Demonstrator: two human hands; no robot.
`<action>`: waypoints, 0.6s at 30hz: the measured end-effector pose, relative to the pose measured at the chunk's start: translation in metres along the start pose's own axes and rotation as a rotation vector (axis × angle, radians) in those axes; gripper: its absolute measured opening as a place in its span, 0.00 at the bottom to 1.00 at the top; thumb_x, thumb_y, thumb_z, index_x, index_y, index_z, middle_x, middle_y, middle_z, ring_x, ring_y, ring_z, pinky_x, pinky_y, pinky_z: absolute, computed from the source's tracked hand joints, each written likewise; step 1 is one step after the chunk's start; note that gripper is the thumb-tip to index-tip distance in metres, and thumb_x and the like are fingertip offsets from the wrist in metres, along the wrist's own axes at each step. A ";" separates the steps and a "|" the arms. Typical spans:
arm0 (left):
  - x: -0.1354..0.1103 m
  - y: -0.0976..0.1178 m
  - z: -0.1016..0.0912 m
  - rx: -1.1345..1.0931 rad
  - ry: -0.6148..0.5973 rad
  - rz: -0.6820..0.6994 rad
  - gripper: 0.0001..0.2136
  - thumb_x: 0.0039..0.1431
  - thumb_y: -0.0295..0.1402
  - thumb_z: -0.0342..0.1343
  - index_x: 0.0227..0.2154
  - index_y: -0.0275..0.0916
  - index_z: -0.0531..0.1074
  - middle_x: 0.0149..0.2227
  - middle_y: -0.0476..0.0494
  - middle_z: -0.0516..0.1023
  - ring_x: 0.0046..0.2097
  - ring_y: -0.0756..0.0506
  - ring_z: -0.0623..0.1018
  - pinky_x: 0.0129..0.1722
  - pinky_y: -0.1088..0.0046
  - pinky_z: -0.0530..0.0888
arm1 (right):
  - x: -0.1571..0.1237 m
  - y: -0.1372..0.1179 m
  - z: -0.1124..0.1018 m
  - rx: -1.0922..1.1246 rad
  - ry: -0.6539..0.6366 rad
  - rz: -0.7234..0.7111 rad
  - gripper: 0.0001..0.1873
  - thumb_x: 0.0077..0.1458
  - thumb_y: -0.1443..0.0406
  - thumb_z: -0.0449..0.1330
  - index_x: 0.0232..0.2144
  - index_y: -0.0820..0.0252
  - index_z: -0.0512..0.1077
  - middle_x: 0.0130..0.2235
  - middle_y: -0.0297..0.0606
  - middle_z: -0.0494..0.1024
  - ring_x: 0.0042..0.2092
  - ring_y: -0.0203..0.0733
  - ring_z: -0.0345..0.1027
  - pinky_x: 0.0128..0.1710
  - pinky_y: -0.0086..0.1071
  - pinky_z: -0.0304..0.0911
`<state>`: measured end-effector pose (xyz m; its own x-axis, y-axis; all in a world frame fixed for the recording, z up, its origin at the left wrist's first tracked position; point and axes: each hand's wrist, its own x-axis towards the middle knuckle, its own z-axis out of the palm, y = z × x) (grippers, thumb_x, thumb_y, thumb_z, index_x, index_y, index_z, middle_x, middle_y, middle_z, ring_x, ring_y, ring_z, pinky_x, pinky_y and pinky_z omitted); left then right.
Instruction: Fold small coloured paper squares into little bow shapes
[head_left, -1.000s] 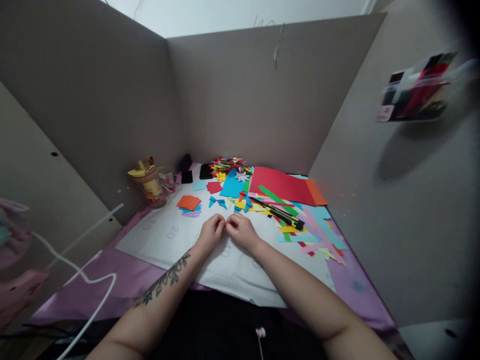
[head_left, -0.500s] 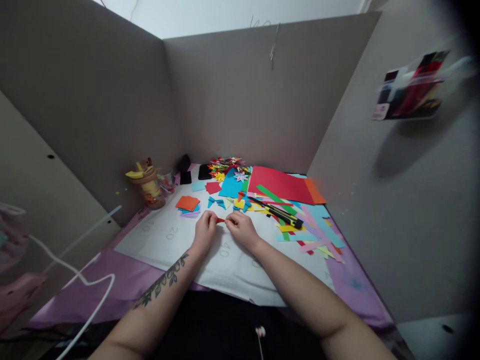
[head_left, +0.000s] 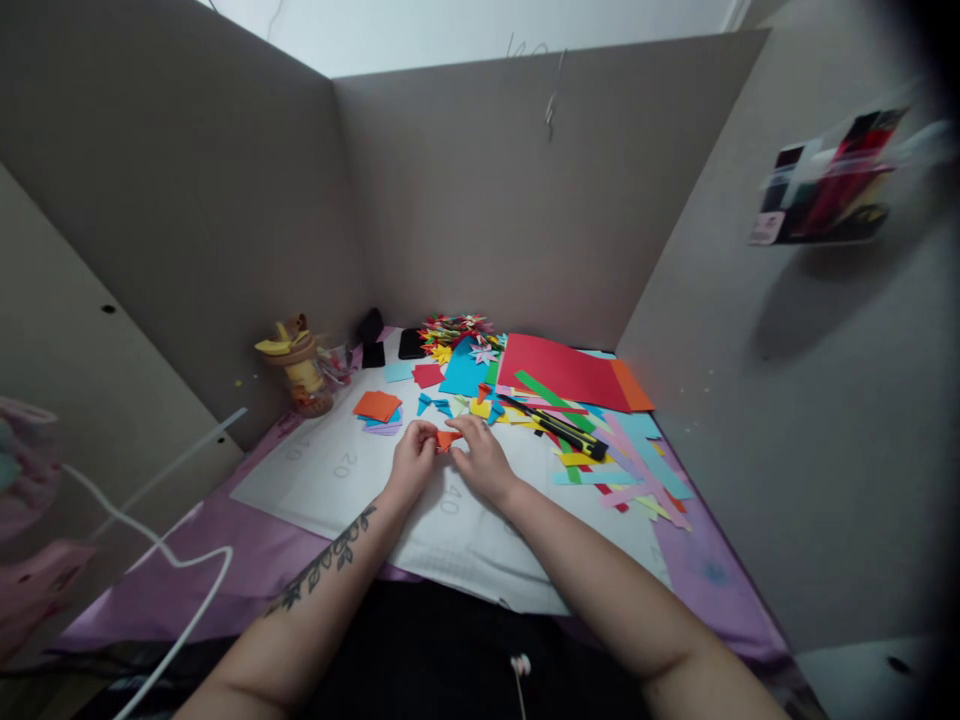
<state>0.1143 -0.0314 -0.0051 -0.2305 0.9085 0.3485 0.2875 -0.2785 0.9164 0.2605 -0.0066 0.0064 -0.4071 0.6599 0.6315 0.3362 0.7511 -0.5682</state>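
My left hand [head_left: 412,458] and my right hand [head_left: 484,458] meet over a white cutting mat [head_left: 330,480], both pinching a small folded orange paper piece [head_left: 447,438] between their fingertips. The piece sits low, just above the mat. A short stack of orange and purple paper squares [head_left: 379,409] lies a little to the left and beyond my left hand. Small blue and yellow folded shapes [head_left: 450,405] lie just beyond the hands.
Red, blue and orange sheets [head_left: 562,370], coloured strips and a yellow-black utility knife [head_left: 559,425] cover the right side. A pile of folded paper stars [head_left: 454,330] sits at the back, a jar with yellow contents [head_left: 300,370] at the left. Grey partition walls enclose the desk.
The hands first hid the piece between closed fingertips, then drew slightly apart and showed a thin orange strip. Now a wider orange folded shape shows between them.
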 end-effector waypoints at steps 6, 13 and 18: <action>-0.001 0.004 -0.002 0.043 -0.048 -0.001 0.07 0.52 0.27 0.47 0.32 0.38 0.68 0.30 0.48 0.74 0.31 0.49 0.73 0.33 0.73 0.71 | 0.000 0.005 0.001 0.102 0.007 0.132 0.17 0.51 0.71 0.50 0.44 0.58 0.68 0.38 0.40 0.73 0.39 0.41 0.67 0.43 0.35 0.62; -0.001 0.006 -0.005 0.123 -0.040 0.023 0.09 0.51 0.27 0.46 0.32 0.38 0.71 0.32 0.47 0.75 0.35 0.48 0.74 0.36 0.72 0.70 | 0.001 0.009 -0.001 0.170 0.027 0.182 0.19 0.50 0.73 0.48 0.43 0.58 0.70 0.42 0.39 0.75 0.42 0.40 0.68 0.43 0.34 0.62; -0.002 0.008 -0.005 0.096 -0.042 0.021 0.10 0.50 0.27 0.47 0.32 0.38 0.72 0.33 0.47 0.76 0.34 0.48 0.74 0.37 0.72 0.71 | 0.002 0.007 -0.001 0.179 0.015 0.155 0.17 0.50 0.72 0.49 0.40 0.57 0.72 0.40 0.38 0.76 0.42 0.39 0.68 0.45 0.34 0.62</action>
<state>0.1128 -0.0368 0.0021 -0.1847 0.9157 0.3568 0.3803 -0.2681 0.8851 0.2634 -0.0001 0.0038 -0.3496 0.7684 0.5360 0.2370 0.6260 -0.7429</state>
